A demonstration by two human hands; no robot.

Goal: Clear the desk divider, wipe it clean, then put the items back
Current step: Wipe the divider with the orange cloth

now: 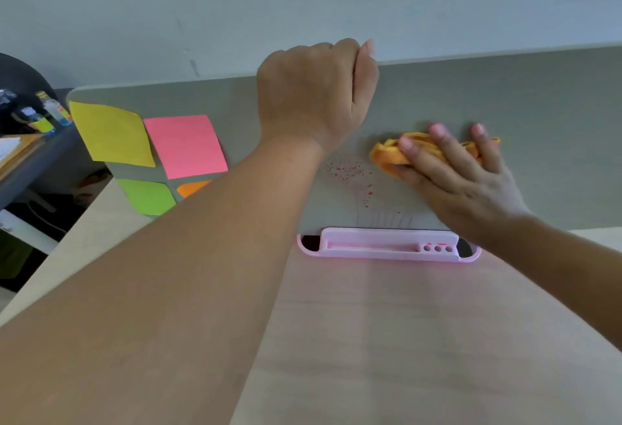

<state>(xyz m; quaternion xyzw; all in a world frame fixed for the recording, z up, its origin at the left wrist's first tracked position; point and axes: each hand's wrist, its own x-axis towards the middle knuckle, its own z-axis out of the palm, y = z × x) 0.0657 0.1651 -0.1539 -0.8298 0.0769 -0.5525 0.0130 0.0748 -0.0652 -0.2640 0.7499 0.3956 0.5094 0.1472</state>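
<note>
Risk was smearing: right grip [464,172], fingers spread flat, pressed orange cloth [390,152] on the divider [545,115] at tabletop's far edge, just right of red specks [348,170], left grip [316,94] curled over its top edge; a leftward swipe could dislodge sticky notes [186,145].

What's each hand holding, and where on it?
Left hand grips the divider by its top edge. Right hand presses the orange cloth against the divider's face, fingers spread over it.

Office: desk divider [538,115] with sticky notes [186,145] (pink pen tray [387,251] below)
</note>
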